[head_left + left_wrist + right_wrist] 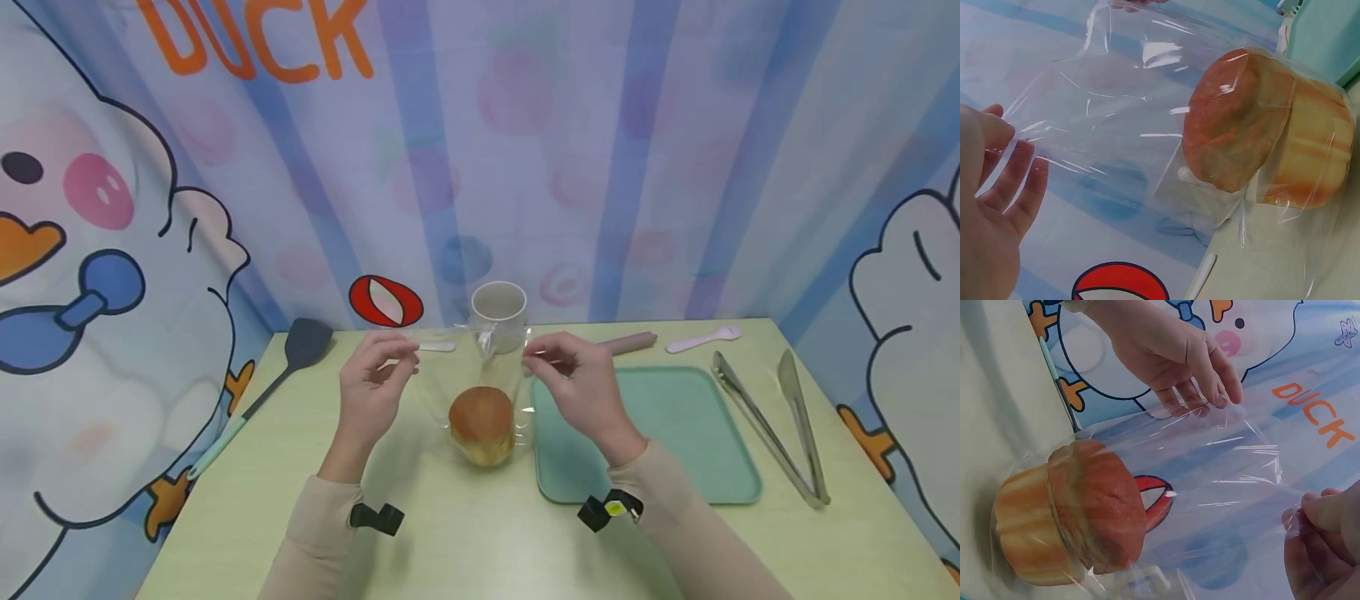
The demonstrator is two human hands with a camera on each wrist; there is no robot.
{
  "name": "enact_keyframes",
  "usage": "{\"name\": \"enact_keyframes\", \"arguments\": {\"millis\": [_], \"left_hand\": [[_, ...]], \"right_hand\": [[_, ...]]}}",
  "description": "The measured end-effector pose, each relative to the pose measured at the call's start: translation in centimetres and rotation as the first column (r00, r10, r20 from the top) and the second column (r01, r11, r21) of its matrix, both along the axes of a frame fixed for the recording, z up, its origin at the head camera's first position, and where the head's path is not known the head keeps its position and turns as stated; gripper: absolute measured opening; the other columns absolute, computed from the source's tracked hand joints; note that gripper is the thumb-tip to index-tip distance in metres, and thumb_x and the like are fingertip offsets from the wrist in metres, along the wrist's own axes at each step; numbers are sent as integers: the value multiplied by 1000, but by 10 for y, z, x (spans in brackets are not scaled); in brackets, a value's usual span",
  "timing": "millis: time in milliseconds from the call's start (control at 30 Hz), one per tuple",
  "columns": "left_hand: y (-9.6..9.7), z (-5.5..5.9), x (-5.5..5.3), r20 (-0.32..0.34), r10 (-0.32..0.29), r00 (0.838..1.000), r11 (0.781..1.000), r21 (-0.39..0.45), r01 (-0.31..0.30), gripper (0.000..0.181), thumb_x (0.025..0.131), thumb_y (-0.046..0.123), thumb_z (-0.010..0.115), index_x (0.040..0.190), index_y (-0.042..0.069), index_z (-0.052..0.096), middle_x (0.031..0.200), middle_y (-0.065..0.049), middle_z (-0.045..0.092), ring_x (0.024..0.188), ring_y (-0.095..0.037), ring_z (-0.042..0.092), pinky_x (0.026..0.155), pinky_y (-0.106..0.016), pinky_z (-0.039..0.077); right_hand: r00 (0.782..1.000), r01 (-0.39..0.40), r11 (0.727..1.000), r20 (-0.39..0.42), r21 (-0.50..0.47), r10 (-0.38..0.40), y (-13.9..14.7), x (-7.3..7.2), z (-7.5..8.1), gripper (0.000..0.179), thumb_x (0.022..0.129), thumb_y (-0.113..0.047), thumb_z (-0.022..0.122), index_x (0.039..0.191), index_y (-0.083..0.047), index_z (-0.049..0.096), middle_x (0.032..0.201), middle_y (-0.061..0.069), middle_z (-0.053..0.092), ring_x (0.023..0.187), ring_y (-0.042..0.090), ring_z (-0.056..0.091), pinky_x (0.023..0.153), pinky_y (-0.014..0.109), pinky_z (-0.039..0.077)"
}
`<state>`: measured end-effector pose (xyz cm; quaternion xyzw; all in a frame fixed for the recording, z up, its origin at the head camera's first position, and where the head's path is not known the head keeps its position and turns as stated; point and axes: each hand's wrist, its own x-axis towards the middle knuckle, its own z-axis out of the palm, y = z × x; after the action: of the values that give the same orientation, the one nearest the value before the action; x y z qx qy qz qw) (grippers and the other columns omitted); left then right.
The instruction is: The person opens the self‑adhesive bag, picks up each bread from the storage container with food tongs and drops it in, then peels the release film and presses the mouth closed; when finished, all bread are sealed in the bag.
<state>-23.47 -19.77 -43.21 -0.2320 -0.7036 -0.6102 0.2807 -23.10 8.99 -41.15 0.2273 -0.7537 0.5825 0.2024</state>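
Observation:
A brown-topped bread bun (482, 425), shaped like a muffin, sits in the bottom of a clear plastic bag (1129, 94). My left hand (375, 379) pinches one upper corner of the bag between thumb and fingers. At the opposite upper corner my right hand (573, 379) pinches the film, seen close in the right wrist view. Between the hands the bag's upper part is spread upright above the bun. Behind it stands a white mug (499, 312), partly seen through the film.
A green tray (675, 433) lies to the right, with metal tongs (772, 433) beside it. A pink spoon (703, 340) and a brownish-pink handle (630, 342) lie at the back. On the left is a dark-headed spatula (281, 375); a white utensil (437, 347) lies near the mug.

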Motion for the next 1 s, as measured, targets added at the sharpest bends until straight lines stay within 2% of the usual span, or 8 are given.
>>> {"name": "enact_keyframes", "arguments": {"millis": [167, 300, 400, 533, 633, 700, 800, 1000], "left_hand": [[2, 0, 3, 8, 79, 997, 997, -28, -79, 23, 94, -12, 67, 115, -5, 72, 117, -21, 63, 99, -15, 65, 84, -23, 60], [8, 4, 3, -112, 178, 978, 980, -69, -186, 28, 88, -12, 70, 115, -7, 69, 121, -25, 60, 113, -22, 58, 98, -27, 52], [13, 6, -2, -288, 242, 927, 960, -67, -271, 24, 85, -5, 72, 109, -8, 69, 116, -29, 61, 112, -34, 56, 101, -31, 46], [24, 12, -3, -500, 281, 819, 941, -23, -337, 20, 84, 5, 71, 99, -9, 69, 102, -29, 65, 98, -42, 58, 97, -31, 46], [37, 17, 0, -581, 252, 774, 944, -29, -328, 18, 87, 9, 72, 96, -7, 68, 97, -23, 67, 91, -38, 61, 90, -32, 49], [47, 20, 3, -614, 190, 766, 953, -72, -294, 17, 91, 11, 72, 95, -5, 68, 94, -19, 68, 88, -35, 63, 85, -33, 52], [62, 20, 6, -630, 67, 774, 962, -165, -217, 12, 93, 10, 73, 95, -1, 69, 92, -13, 68, 85, -29, 63, 78, -33, 55], [88, 22, 6, -579, -76, 812, 937, -319, -140, 12, 84, 4, 81, 93, 5, 73, 91, -7, 69, 85, -23, 63, 76, -34, 55]], "right_hand": [[998, -13, 999, 62, -51, 16, 0, -1, -5, 11, 91, 1, 79, 102, -1, 75, 94, 12, 78, 83, 13, 75, 75, 24, 61], [996, -24, 995, 80, -99, 32, 0, -1, -8, 14, 91, 1, 79, 102, -1, 71, 95, 14, 77, 85, 11, 75, 76, 25, 62], [995, -37, 991, 90, -132, 50, 0, -1, -10, 24, 91, 3, 79, 108, 1, 64, 97, 17, 77, 88, 11, 75, 77, 25, 62], [991, -65, 983, 102, -169, 83, 1, -1, -10, 44, 91, 5, 78, 126, -1, 52, 98, 21, 77, 90, 15, 77, 80, 26, 62], [988, -71, 979, 120, -191, 95, 1, -1, -9, 55, 91, 4, 78, 137, -4, 48, 98, 22, 77, 88, 15, 77, 82, 27, 61], [986, -62, 979, 139, -196, 91, 2, -1, -10, 53, 91, 2, 79, 136, -3, 52, 98, 22, 78, 87, 12, 77, 82, 26, 62], [985, -49, 978, 151, -201, 81, 1, -2, -12, 32, 91, -1, 80, 120, 1, 65, 96, 21, 79, 85, 11, 77, 81, 27, 62], [986, -68, 975, 135, -210, 98, 1, -2, -14, 11, 95, -2, 76, 103, 6, 75, 96, 21, 79, 85, 13, 78, 81, 31, 63]]}}
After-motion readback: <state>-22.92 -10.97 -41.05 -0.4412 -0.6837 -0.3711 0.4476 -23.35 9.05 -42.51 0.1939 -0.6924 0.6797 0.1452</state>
